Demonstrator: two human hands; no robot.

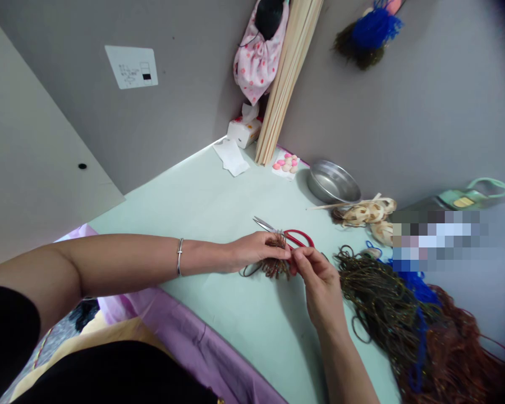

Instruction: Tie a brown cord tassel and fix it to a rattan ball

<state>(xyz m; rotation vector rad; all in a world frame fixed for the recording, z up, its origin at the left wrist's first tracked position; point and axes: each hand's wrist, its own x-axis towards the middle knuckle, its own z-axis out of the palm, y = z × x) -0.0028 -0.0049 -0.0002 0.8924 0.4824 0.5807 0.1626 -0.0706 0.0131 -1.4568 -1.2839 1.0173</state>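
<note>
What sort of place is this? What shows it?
Probably a handicraft workstation: a pale green tabletop carries red-handled metal scissors and a heap of olive, blue and rust-brown yarn-like strands; the left hand holds a small bundle of looped brown strands.

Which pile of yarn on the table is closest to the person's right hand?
The dark olive yarn, just beside the right hand. The blue yarn and reddish-brown yarn lie farther from it.
</note>
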